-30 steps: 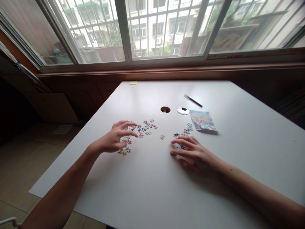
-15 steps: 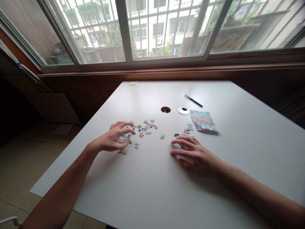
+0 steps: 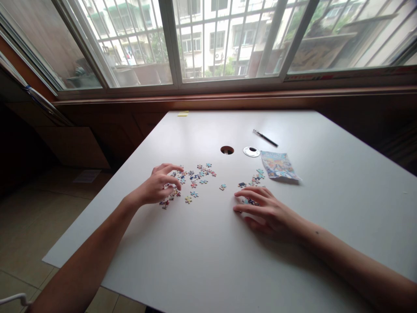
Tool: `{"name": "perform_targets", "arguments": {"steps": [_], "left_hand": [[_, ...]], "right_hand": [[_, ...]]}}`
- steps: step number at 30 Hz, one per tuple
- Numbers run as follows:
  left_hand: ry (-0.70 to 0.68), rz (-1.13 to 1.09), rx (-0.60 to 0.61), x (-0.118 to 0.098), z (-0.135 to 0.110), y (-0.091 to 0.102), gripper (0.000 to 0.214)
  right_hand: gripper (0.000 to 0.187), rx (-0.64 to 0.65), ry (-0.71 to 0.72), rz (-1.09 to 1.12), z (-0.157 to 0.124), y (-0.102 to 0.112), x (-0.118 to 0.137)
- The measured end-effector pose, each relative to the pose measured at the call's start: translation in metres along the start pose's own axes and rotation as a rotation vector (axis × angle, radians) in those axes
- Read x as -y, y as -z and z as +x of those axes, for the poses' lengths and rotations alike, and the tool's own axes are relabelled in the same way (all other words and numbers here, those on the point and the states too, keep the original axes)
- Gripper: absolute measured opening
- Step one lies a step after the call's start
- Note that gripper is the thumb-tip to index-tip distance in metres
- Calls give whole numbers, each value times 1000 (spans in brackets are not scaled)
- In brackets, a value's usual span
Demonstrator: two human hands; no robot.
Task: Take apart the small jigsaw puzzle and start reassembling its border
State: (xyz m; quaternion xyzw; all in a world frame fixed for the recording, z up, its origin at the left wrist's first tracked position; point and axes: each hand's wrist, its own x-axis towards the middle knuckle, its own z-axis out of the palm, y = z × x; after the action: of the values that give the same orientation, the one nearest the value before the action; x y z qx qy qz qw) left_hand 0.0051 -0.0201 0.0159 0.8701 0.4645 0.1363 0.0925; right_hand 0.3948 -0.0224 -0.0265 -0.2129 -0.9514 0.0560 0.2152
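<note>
Several small jigsaw pieces (image 3: pixel 203 181) lie scattered on the white table (image 3: pixel 195 256). My left hand (image 3: pixel 159 184) hovers over the left part of the scatter, fingers bent and apart, with nothing visible between them. A yellow jigsaw piece (image 3: pixel 188 200) and a light blue jigsaw piece (image 3: pixel 194 194) lie just right of its fingertips. My right hand (image 3: pixel 265 208) rests over a smaller group at the right, its fingers spread and curved. Some pieces under it are partly hidden. One dark jigsaw piece (image 3: pixel 242 185) sits just beyond its fingertips.
Beyond my right hand lies a creased picture sheet (image 3: pixel 280 166). Farther back are a black pen (image 3: pixel 265 138), a round silver cover (image 3: pixel 251 151) and a cable hole (image 3: pixel 227 150). A yellow strip (image 3: pixel 183 114) marks the far edge, before the barred window.
My left hand's fingers have curled in slightly. Near it, the yellow piece has shifted right and the light blue piece right and away from me. My right hand stays put.
</note>
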Motion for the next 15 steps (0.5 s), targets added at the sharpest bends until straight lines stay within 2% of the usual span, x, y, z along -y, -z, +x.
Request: {"name": "perform_targets", "arguments": {"steps": [8, 15], "left_hand": [[-26, -7, 73, 5, -1, 1, 54], [14, -36, 112, 4, -2, 8, 27]], "right_hand": [[35, 18, -1, -12, -1, -1, 0], [36, 14, 7, -10, 0, -1, -1]]}}
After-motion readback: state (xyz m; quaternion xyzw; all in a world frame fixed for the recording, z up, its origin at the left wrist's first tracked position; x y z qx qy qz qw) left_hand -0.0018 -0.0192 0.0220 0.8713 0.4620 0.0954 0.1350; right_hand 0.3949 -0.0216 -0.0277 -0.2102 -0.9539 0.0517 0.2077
